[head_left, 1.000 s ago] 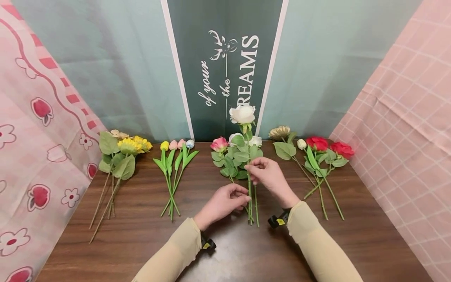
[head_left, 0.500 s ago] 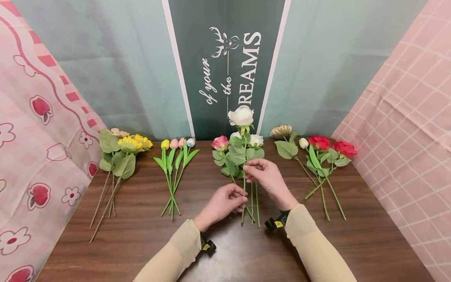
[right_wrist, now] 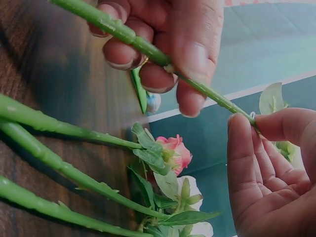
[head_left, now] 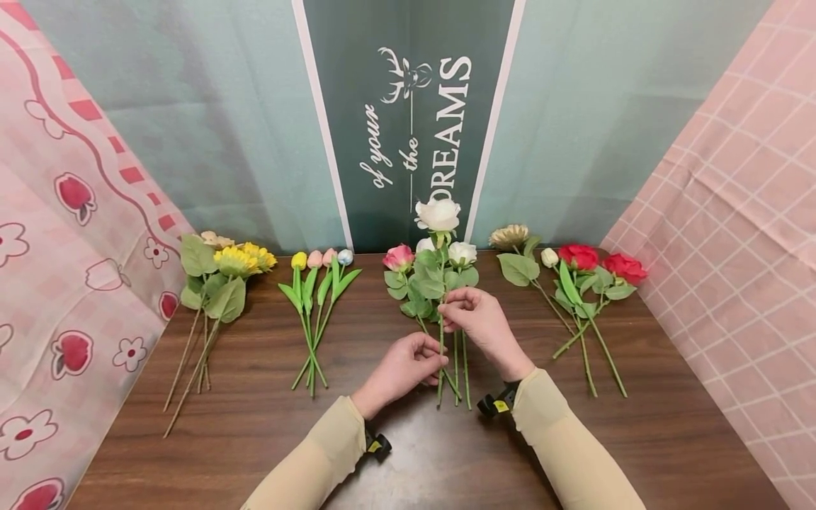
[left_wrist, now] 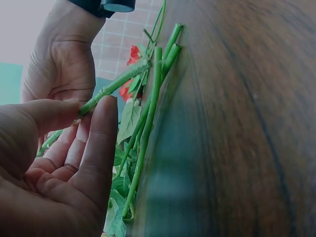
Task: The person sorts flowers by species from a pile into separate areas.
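Observation:
A white rose (head_left: 438, 214) on a green stem is held up in the middle of the head view. Low on its stem, my left hand (head_left: 404, 368) pinches it between thumb and fingers. Higher up, just under the leaves, my right hand (head_left: 481, 322) pinches the same stem (right_wrist: 143, 47). Behind it on the table lie a pink rose (head_left: 399, 258) and more white roses (head_left: 462, 253), partly hidden by leaves. Their bare stems (left_wrist: 153, 98) run beneath the held one, past my left fingers in the left wrist view.
Yellow and beige flowers (head_left: 239, 261) lie at the left of the wooden table (head_left: 255, 453). Several tulips (head_left: 314, 259) lie beside them. Red roses (head_left: 579, 257), a white tulip (head_left: 549, 258) and a beige flower (head_left: 508, 236) lie at the right. Curtains (head_left: 242, 127) stand behind.
The held white rose's stem has shifted slightly left and its bloom sits a little lower than before. Both hands keep their pinch on it. The flowers on the table stay put.

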`<state>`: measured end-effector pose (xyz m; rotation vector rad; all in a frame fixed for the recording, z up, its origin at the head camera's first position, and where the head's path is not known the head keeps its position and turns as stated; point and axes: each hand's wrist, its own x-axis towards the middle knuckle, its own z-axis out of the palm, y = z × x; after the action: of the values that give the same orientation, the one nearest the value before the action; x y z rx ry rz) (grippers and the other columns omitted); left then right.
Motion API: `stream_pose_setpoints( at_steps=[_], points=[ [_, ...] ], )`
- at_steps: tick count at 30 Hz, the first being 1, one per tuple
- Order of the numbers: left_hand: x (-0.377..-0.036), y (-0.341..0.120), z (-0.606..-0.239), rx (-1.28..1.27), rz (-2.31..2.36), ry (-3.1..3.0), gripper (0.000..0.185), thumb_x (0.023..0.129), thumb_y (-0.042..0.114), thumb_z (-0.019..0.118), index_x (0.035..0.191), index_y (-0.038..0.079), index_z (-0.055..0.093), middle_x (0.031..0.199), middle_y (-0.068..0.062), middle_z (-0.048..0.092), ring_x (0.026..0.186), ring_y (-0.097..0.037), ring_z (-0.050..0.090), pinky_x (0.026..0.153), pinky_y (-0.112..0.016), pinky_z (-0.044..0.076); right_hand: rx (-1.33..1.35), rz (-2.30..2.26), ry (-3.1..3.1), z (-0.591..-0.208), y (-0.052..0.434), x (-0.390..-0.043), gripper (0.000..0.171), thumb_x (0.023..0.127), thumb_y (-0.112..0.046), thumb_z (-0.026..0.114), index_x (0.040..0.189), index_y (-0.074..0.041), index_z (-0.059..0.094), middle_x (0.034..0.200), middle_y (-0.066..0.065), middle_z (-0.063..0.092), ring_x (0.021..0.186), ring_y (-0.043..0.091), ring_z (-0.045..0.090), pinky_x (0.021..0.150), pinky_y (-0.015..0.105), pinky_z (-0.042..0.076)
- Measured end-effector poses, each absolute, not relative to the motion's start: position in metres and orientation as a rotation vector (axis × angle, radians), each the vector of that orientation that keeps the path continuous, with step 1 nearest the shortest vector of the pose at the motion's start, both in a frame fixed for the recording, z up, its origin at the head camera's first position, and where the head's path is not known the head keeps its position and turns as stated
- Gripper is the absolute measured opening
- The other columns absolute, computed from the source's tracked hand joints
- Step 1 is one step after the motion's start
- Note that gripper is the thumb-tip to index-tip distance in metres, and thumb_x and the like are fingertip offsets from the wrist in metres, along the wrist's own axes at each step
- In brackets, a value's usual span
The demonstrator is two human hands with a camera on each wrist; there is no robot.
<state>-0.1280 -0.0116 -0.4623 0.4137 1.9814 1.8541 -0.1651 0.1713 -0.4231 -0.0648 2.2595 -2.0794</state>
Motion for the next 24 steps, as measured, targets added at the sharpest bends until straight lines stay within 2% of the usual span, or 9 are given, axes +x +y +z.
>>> stream_pose_setpoints(
  at_steps=[4,7,12,16,24],
  points=[
    [-0.129,-0.013,-0.46,0.426,1.864,2.012,0.018,0.095,0.005,0.071,0.107,-0.007,0.063,0.093,-0.022,0.07,0.068,-0.02,0.069,0.067,-0.042,0.063,-0.086,-2.058,2.273,-0.426,0.17,-0.166,0.027,0.093,-0.004,0.07,0.115,0.012,0.063,0.094,0.024,0.072,0.069,0.017,0.069,0.067,0.033,0.062],
    [-0.133,-0.018,-0.462,0.417,1.851,2.052,0.016,0.096,0.004,0.07,0.106,-0.006,0.063,0.092,-0.021,0.07,0.068,-0.019,0.069,0.066,-0.038,0.063,-0.091,-2.045,2.291,-0.426,0.17,-0.166,0.026,0.096,-0.007,0.069,0.115,0.009,0.065,0.096,0.025,0.071,0.074,0.02,0.071,0.069,0.036,0.062],
    [-0.14,-0.029,-0.465,0.339,1.8,2.093,0.014,0.097,0.005,0.069,0.105,-0.004,0.062,0.087,-0.014,0.071,0.066,-0.018,0.069,0.065,-0.036,0.063,-0.146,-1.94,2.426,-0.428,0.18,-0.164,0.032,0.101,-0.02,0.067,0.119,0.006,0.066,0.104,0.028,0.069,0.091,0.035,0.07,0.081,0.045,0.061],
    [-0.147,-0.036,-0.467,0.31,1.712,2.11,0.015,0.097,0.005,0.067,0.106,-0.005,0.061,0.088,-0.012,0.072,0.067,-0.018,0.07,0.065,-0.035,0.063,-0.178,-1.811,2.575,-0.428,0.193,-0.16,0.035,0.102,-0.025,0.065,0.12,0.005,0.066,0.103,0.022,0.071,0.096,0.04,0.069,0.085,0.051,0.059],
    [-0.157,-0.042,-0.466,0.282,1.555,2.118,0.015,0.098,0.006,0.067,0.104,-0.006,0.061,0.085,-0.013,0.069,0.065,-0.019,0.07,0.064,-0.034,0.062,-0.164,-1.591,2.721,-0.428,0.21,-0.152,0.03,0.102,-0.028,0.064,0.119,-0.004,0.07,0.1,0.011,0.073,0.092,0.035,0.07,0.076,0.034,0.056]
  ],
)
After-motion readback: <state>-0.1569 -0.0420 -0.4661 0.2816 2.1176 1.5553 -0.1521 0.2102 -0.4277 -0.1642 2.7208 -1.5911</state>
